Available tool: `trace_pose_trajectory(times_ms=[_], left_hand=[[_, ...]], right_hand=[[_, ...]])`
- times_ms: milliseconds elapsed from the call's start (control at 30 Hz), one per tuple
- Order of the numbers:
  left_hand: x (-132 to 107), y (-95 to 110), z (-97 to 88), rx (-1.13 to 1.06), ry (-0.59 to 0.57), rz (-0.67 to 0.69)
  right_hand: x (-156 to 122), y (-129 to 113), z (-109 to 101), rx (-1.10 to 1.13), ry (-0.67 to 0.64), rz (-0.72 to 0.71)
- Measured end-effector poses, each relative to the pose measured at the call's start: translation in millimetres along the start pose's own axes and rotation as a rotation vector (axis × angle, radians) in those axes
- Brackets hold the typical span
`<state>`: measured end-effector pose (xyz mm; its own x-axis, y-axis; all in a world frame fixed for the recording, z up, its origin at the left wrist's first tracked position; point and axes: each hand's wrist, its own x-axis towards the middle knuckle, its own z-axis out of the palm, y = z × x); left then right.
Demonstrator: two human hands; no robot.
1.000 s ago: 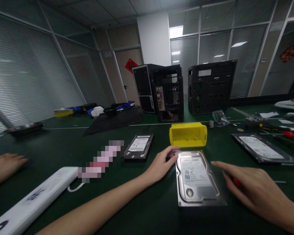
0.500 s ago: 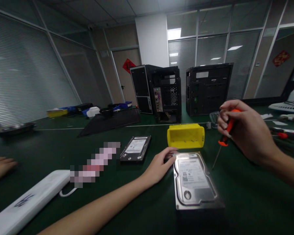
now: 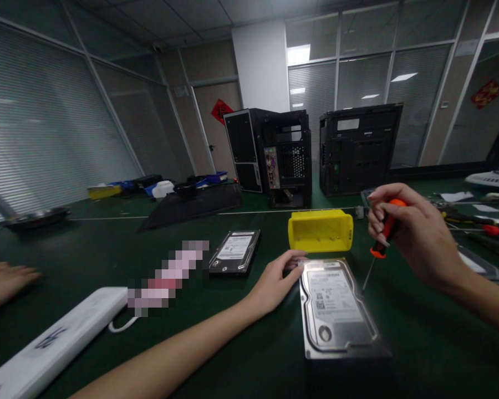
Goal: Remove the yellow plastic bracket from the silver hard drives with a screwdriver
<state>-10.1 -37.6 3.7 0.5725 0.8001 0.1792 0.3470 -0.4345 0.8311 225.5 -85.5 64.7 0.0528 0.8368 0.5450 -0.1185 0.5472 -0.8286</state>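
Observation:
A silver hard drive (image 3: 335, 299) with a white label lies on the green table in front of me. My left hand (image 3: 276, 280) grips its upper left corner, with thumb and fingers curled at the edge. In my right hand (image 3: 411, 233) is a screwdriver (image 3: 383, 238) with an orange and black handle. Its thin shaft slants down, and the tip is close by the drive's right edge; whether they touch I cannot tell. Behind the drive stands a yellow bin (image 3: 320, 233) with a few small pieces inside, perhaps screws.
Left of the bin lies a second hard drive (image 3: 235, 252). A white power strip (image 3: 62, 338) and another person's hand (image 3: 8, 285) are at the left. Two black computer cases (image 3: 270, 158) stand at the back, beside a dark mat (image 3: 191, 205). Pliers (image 3: 461, 217) and other tools lie right.
My right hand has brought the screwdriver slightly down and left, so its tip is closer to the drive's right edge. My left hand keeps its grip. The whole view has shifted a little.

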Motion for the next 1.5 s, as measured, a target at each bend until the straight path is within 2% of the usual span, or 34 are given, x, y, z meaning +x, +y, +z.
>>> trace_pose_trajectory(times_ms=[267, 400, 533, 733, 900, 1100, 1267, 1500], left_hand=[[1, -3, 0.9, -0.001, 0.006, 0.008], [1, -6, 1.7, -0.007, -0.002, 0.016], [2, -5, 2.0, -0.006, -0.004, 0.018], [1, -4, 0.4, 0.005, -0.003, 0.012], [0, -6, 0.6, 0.008, 0.001, 0.017], [1, -8, 1.4, -0.008, 0.008, 0.022], [1, -7, 1.1, -0.009, 0.007, 0.026], [0, -7, 2.0, -0.013, 0.012, 0.022]], right_hand=[[8, -7, 2, 0.053, -0.140, 0.097], [7, -16, 4, -0.057, -0.168, 0.079], [7, -17, 2, -0.172, -0.135, 0.033], [7, -16, 2, -0.289, -0.042, 0.060], [2, -15, -1, -0.190, -0.107, 0.070], [3, -17, 0, -0.301, -0.089, 0.011], [4, -23, 2, -0.358, -0.127, 0.036], [7, -27, -2, -0.595, -0.196, 0.023]])
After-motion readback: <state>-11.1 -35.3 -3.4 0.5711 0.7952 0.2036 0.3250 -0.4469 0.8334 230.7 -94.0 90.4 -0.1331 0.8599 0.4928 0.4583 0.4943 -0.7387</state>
